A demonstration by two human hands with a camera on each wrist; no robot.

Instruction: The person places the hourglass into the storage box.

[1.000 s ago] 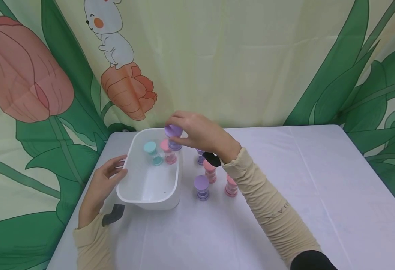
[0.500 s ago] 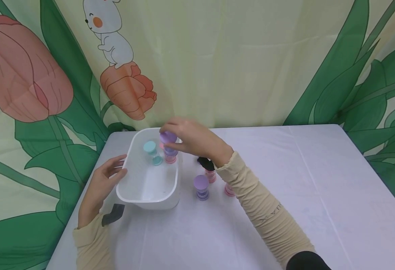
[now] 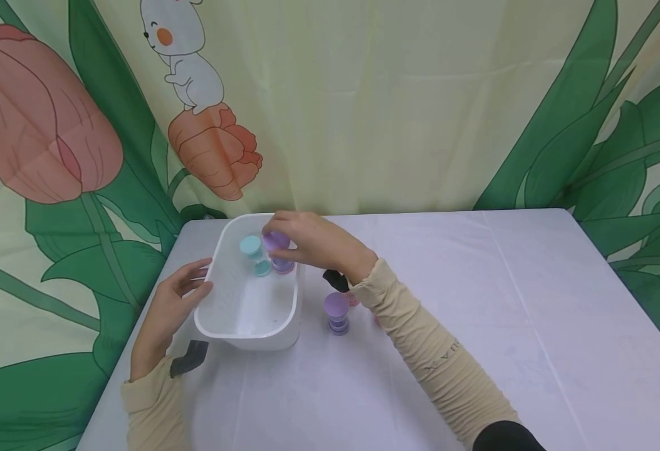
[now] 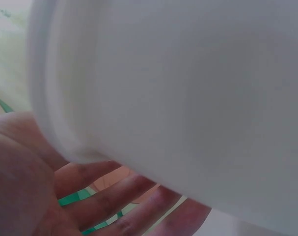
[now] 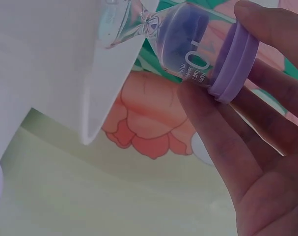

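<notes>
While left grip (image 3: 173, 300) (fingers (image 4: 107, 199) apart) touches tub (image 3: 277, 340), right grip (image 3: 321, 243) pinches a purple hourglass (image 5: 185, 39).

The bare left grip (image 3: 174, 300) rests with fingers (image 4: 112, 199) loosely extended, while the bare right grip (image 3: 321, 241) pinches, its beige-sleeved arm (image 3: 437, 357) outstretched diagonally.

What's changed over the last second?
The right hand moved left and down in the head view, carrying the purple hourglass further over the bin. Nothing was let go. The left hand stayed at the bin's side; the teal hourglass inside stayed put.
</notes>
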